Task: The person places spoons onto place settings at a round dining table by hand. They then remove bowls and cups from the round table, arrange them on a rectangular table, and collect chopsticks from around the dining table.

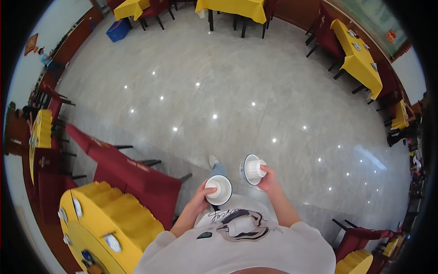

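In front of my body, my left hand (200,195) is closed on a white bowl (224,193) with a dark rim. Its thumb reaches over the edge onto a small white cup-like piece (212,186) inside. To the right, my right hand (268,179) grips another white bowl (248,164) with blue markings, tipped on its side. A white ribbed cup (256,170) sits against that bowl under my fingers. The two bowls are apart, both held above the floor. Some of my fingers are hidden behind the bowls.
A round table (86,219) with yellow cloth and dishes stands at lower left, beside red chairs (148,187). Grey tiled floor (219,91) stretches ahead. More yellow-covered tables (360,59) and a blue crate (117,30) line the room's edges. A person (44,58) is at far left.
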